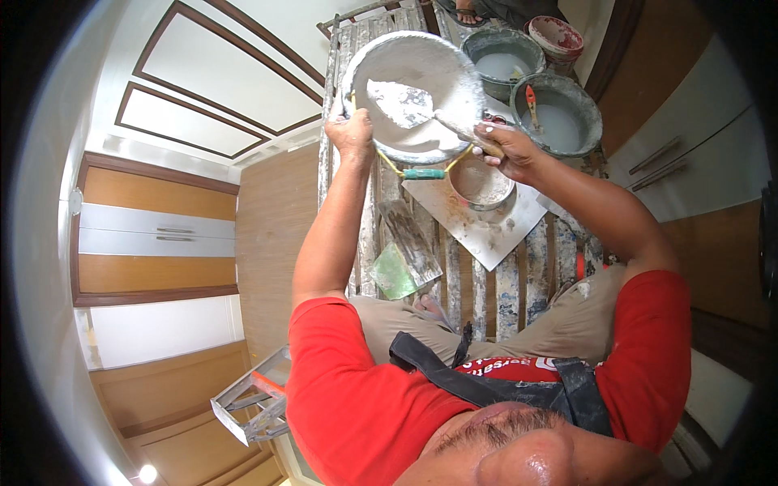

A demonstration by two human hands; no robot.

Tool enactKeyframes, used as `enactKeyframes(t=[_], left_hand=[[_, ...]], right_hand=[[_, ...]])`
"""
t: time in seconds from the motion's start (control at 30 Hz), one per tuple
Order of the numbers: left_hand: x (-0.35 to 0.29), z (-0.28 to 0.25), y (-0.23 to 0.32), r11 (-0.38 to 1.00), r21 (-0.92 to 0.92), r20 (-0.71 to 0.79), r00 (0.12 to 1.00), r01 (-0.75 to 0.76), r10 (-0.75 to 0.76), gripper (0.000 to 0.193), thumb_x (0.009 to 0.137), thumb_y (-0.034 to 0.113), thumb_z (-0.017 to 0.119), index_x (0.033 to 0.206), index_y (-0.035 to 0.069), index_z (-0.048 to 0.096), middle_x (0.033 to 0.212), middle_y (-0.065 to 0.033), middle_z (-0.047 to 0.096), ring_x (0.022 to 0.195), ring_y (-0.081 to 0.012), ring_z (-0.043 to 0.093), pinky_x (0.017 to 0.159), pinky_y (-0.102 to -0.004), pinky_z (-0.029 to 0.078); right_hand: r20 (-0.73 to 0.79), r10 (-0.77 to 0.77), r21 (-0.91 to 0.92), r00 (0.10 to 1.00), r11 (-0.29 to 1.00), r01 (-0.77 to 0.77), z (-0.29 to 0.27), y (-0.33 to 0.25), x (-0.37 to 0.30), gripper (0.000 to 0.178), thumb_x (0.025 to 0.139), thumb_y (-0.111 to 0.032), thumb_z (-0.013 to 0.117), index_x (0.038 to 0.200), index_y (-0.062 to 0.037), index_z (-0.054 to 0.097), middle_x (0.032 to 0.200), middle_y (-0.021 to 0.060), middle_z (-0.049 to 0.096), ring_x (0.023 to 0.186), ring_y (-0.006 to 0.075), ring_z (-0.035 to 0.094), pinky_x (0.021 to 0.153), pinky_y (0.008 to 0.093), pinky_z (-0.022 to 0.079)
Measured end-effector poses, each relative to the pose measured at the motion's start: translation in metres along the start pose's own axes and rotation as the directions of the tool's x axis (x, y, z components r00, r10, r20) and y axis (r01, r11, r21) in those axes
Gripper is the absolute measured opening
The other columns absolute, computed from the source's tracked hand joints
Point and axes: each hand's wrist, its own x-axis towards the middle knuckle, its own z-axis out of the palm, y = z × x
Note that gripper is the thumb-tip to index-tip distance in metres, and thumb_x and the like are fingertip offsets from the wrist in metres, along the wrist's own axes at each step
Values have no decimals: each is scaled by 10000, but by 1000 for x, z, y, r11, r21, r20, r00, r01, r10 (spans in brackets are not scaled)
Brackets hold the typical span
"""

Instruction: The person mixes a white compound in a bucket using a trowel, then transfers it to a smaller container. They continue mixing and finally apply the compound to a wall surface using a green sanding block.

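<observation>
A bucket, its inside coated in white paste, is tilted so that its mouth faces me. My left hand grips its left rim. In my right hand is the handle of a trowel, whose paste-smeared blade reaches into the bucket; the blade's exact shape is hard to make out against the paste. The bucket's yellow wire handle with a green grip hangs down on the near side. Just below my right hand, a small round tub of whitish paste stands on a white board.
Paint-spattered slats form the platform where I sit. A flat blade and a green sheet lie on it. Two dark buckets of cloudy water, one with a red-handled brush, stand far right. An aluminium ladder is lower left.
</observation>
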Motion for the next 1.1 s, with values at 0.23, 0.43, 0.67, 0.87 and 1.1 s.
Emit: enactKeyframes(t=[0.23, 0.43, 0.67, 0.87, 1.1], left_hand=[[32, -57, -45, 957, 290, -99, 995, 29, 0, 368, 708, -65, 573, 1066, -67, 658, 836, -12, 633, 664, -98, 570, 586, -248, 461], [53, -77, -57, 979, 204, -58, 998, -22, 34, 438, 707, -67, 582, 1135, -34, 670, 830, 10, 623, 657, -79, 554, 589, -233, 454], [52, -73, -42, 985, 171, 49, 999, -14, 6, 448, 717, -62, 589, 1158, -37, 662, 806, 40, 586, 622, -49, 494, 555, -204, 403], [56, -87, -43, 990, 138, 46, 998, 34, -41, 490, 703, -101, 556, 1184, -57, 634, 946, -63, 680, 751, -140, 639, 679, -264, 518], [49, -84, -35, 987, 153, 29, 998, 53, -58, 449, 684, -87, 575, 1124, -48, 652, 866, -12, 635, 685, -100, 569, 628, -235, 469]], right_hand=[[-44, 1, -171, 999, 985, -9, -63, -10, -53, 297, 947, -216, 645, 1132, 13, 609, 923, 53, 641, 731, 105, 602, 465, 207, 387], [-197, -103, -715, 975, 695, -71, -133, 5, -78, 371, 883, -178, 712, 1216, -22, 663, 933, 71, 664, 674, 76, 593, 517, 205, 440], [349, -442, -937, 826, -159, 311, -128, 4, -87, 425, 799, -146, 757, 1202, -40, 672, 1157, 203, 677, 1070, 313, 665, 933, 356, 515], [210, -447, -962, 869, 65, 266, -80, -43, -90, 388, 779, -61, 722, 1156, 19, 682, 1132, 194, 699, 1017, 234, 685, 918, 308, 516], [176, -265, -948, 948, 213, 235, -60, -83, -82, 379, 801, -56, 705, 1172, 17, 680, 1111, 138, 713, 1005, 147, 648, 915, 290, 503]])
